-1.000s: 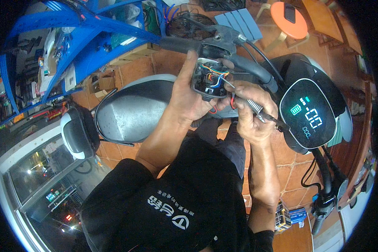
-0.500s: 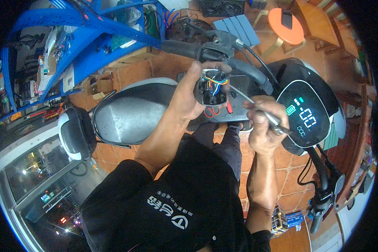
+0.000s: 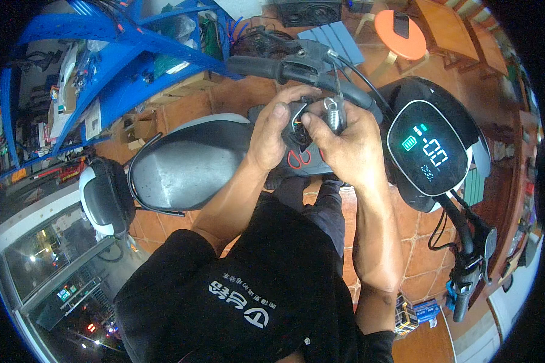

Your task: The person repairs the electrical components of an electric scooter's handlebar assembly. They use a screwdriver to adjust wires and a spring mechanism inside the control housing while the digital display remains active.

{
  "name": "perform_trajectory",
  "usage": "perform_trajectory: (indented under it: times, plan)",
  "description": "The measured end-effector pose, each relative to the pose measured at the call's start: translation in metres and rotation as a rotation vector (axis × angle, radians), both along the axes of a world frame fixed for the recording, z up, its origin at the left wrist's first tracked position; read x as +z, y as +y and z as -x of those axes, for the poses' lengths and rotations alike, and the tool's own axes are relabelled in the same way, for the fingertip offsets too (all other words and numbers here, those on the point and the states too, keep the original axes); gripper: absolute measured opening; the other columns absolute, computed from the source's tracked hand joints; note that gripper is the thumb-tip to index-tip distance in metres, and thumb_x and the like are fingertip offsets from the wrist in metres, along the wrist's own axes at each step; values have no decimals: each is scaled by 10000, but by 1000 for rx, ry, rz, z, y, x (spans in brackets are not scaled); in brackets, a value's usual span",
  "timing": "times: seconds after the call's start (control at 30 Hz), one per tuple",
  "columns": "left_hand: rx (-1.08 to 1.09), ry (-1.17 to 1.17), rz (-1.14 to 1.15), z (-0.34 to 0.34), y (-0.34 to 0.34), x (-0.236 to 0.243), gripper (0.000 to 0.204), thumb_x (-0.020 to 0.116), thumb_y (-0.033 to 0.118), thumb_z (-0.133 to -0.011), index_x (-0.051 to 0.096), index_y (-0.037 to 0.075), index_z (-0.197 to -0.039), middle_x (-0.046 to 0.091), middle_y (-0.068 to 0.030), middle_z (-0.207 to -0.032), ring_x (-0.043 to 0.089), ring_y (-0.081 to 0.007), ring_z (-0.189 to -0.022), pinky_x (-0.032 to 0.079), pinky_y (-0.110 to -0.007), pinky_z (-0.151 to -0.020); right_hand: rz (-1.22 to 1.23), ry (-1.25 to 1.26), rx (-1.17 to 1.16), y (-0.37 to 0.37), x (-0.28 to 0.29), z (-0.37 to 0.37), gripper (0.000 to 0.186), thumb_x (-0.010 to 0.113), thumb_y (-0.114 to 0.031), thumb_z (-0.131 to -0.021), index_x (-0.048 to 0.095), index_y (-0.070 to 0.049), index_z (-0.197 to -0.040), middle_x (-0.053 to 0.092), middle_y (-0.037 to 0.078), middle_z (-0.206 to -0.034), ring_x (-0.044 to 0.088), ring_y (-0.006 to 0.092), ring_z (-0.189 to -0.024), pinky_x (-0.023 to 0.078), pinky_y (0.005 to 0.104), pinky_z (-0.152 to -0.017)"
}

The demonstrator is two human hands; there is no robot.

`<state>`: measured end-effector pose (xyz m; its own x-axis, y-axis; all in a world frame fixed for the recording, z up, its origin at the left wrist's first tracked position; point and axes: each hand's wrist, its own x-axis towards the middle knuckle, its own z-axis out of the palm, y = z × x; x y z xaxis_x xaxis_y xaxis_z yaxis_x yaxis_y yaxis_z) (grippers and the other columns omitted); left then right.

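Observation:
My left hand (image 3: 268,134) is closed around a small black switch housing (image 3: 298,134) below the scooter's handlebar (image 3: 309,77). Its inner side is mostly hidden; a bit of coloured wire shows at the thumb. Against the same housing press the thumb and fingers of my right hand (image 3: 357,144). That hand also keeps hold of a metal tool with a coil spring (image 3: 333,115) and a thin shaft, which points up and away; its exact kind is unclear. Behind my hands, red-handled scissors (image 3: 298,159) lie on the dark footboard.
To the right glows the scooter's round-cornered display (image 3: 429,148); the black seat (image 3: 184,160) is at the left. Blue shelving (image 3: 85,30) with loose parts fills the far left. A round orange stool (image 3: 399,35) stands at the far right.
My right hand has moved left and up to the housing, and the tool's shaft has swung from pointing at the wires to pointing away. The housing has turned, hiding most wires.

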<state>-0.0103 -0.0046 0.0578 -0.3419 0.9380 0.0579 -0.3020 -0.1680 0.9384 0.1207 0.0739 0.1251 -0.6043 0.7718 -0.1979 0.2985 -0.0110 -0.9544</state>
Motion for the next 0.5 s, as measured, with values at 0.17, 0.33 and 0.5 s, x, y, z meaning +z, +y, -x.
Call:
perform_trajectory:
  times: [0.17,0.33,0.5]
  plan:
    - [36,58,37,-5,-4,1,668,404,550,-980,543,-47,-1243,576,-151,-1225,548,-219,-1139,399,-348,-1018,-25,-49,-19,-4,-3,2,201,659,-178,-817,672,14,-875,650,194,-693,668,316,-648,513,391,-644]
    - [76,112,8,-4,-3,-1,640,394,517,-997,535,-51,-1256,575,-157,-1237,551,-218,-1137,412,-349,-1005,12,-20,-79,-9,-6,2,219,652,-195,-821,675,13,-882,651,210,-712,673,355,-687,512,414,-661]
    - [54,108,29,-8,-7,-2,634,372,512,-1009,546,-51,-1244,599,-148,-1190,570,-214,-1097,424,-343,-980,-34,-67,8,-4,-3,-5,233,657,-210,-807,687,10,-878,649,221,-713,673,372,-707,514,423,-675]
